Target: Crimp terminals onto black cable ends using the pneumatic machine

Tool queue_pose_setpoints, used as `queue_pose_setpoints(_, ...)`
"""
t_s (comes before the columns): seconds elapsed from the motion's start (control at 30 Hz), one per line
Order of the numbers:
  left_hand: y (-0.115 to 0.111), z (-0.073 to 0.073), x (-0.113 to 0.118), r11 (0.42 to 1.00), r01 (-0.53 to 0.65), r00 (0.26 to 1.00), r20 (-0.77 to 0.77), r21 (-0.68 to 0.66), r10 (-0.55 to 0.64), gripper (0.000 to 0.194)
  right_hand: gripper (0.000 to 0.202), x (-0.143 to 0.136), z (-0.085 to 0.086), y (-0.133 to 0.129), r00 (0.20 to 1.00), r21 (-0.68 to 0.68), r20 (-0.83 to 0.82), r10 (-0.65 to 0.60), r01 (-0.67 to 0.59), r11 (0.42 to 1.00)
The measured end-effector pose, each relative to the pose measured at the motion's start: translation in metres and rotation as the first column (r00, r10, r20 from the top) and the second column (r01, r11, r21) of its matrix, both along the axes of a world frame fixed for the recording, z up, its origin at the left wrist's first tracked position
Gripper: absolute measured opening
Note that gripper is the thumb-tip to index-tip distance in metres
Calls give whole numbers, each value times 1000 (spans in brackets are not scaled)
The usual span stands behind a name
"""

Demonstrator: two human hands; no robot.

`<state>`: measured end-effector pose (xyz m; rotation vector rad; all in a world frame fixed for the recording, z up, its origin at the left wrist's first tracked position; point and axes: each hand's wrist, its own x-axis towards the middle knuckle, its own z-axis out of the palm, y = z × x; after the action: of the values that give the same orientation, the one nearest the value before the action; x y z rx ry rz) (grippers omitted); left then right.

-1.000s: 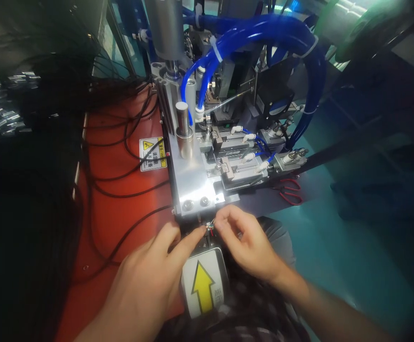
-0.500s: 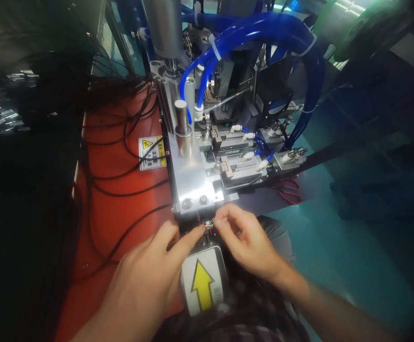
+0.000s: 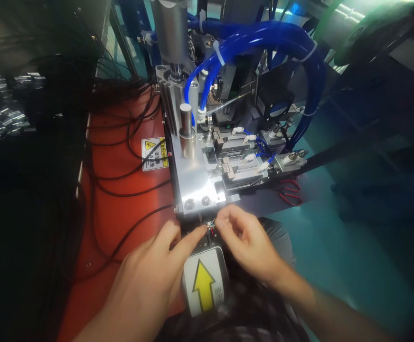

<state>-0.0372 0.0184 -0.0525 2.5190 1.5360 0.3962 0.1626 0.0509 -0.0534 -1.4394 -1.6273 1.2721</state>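
Small thin wires point(image 3: 212, 223), one of them red lower down, show at the front end of the metal machine block point(image 3: 197, 187). My right hand point(image 3: 244, 237) pinches the fine wire ends between thumb and forefinger, just right of the block's front. From the left, my left hand point(image 3: 160, 261) reaches in, its extended fingertip touching a tiny part beside the wires; its other fingers are bent and partly hidden. Below the fingertips sits a white plate with a yellow arrow point(image 3: 203, 285).
Black cables point(image 3: 132, 194) trail over the red surface point(image 3: 107, 213) at left, near a warning label point(image 3: 155, 153). Thick blue tubes point(image 3: 264, 33) arch above the machine. Red-handled scissors point(image 3: 290, 192) lie at its right. Shiny small pieces point(image 3: 5, 123) are at far left.
The machine and red surface have shifted slightly right and down in the view. Both hands keep nearly the same pose at the wires.
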Motion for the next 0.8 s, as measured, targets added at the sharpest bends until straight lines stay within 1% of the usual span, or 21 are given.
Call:
queue_pose_setpoints(0.07, -1, -4, 1, 999, -14, 999, 30, 38, 13, 51, 13, 0, -2, 0, 1000, 22, -12, -2, 2, 1000)
queue_pose_setpoints(0.17, 0, -5, 2, 999, -24, 998, 51, 39, 22, 49, 13, 0, -2, -1, 1000, 42, -2, -2, 2, 999)
queue_pose_setpoints(0.23, 0, -4, 2, 999, -19, 999, 50, 36, 17, 49, 13, 1, -1, -1, 1000, 45, -1, -2, 2, 999)
queue_pose_setpoints(0.4, 1, 2, 0, 1000, 16, 1000, 3, -27, -16, 50, 13, 0, 0, -1, 1000, 17, -14, -8, 9, 1000)
queue_pose_setpoints(0.57, 1, 3, 1, 1000, 9, 1000, 23, 17, -9, 53, 12, -1, 0, -1, 999, -33, -39, -21, 19, 999)
queue_pose_setpoints(0.7, 0, 6, 0, 999, 22, 1000, 4, -47, -22, 55, 12, -1, 2, 0, 1000, -23, 8, -12, 13, 1000)
queue_pose_setpoints(0.8, 0, 9, 0, 998, 19, 1000, -20, -67, -21, 56, 13, -1, 2, 0, 998, 7, 70, -6, 5, 1000)
